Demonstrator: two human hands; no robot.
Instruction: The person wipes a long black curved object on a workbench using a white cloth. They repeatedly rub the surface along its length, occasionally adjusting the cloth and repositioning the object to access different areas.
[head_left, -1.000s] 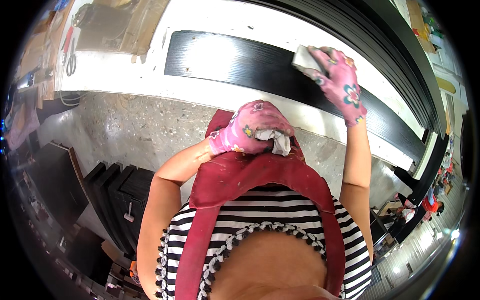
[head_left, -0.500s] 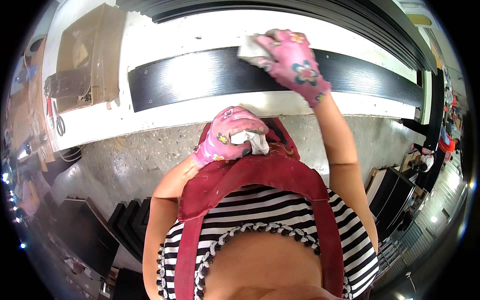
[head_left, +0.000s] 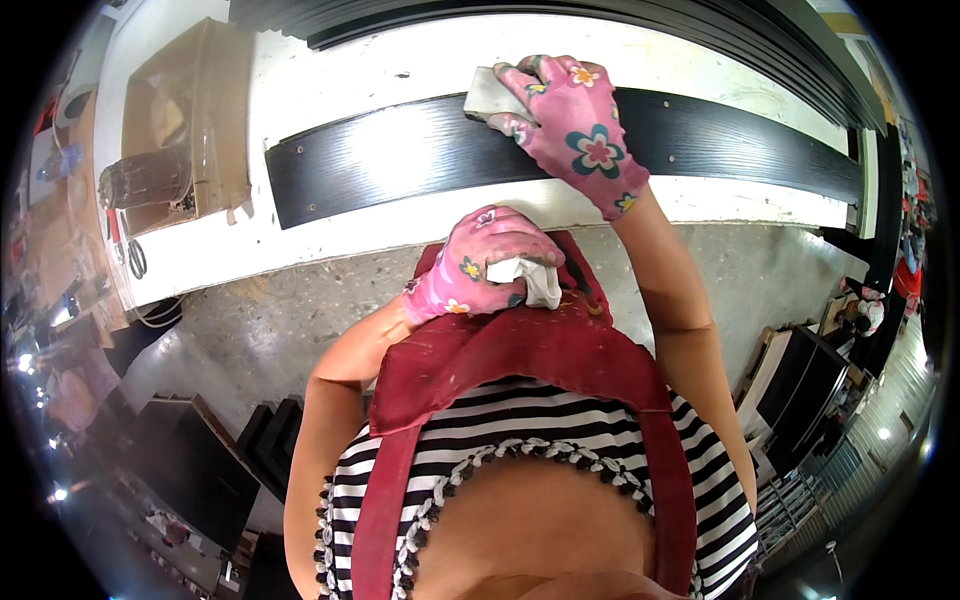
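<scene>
A long black wood-grain board [head_left: 400, 152] with small holes lies across the white workbench [head_left: 340, 60]. My right hand [head_left: 580, 130], in a pink flowered glove, grips a whitish block-like pad [head_left: 497, 95], perhaps a sanding sponge, against the board's far edge near its middle. In a matching glove, my left hand [head_left: 485, 262] is held at the red apron [head_left: 500, 345], just off the bench's near edge. Its fingers are closed round a crumpled white cloth [head_left: 535, 278]. Part of that cloth is hidden in the palm.
Black boards [head_left: 640, 35] are stacked along the bench's far side. On the left stand an open cardboard box [head_left: 215, 110] and scissors [head_left: 136, 258] near the bench edge. Black panels [head_left: 185, 470] stand on the floor at lower left, more [head_left: 805, 395] at right.
My right hand has shifted slightly left with the pad along the board. The left hand keeps hold of the cloth; the whole view has moved a little.
</scene>
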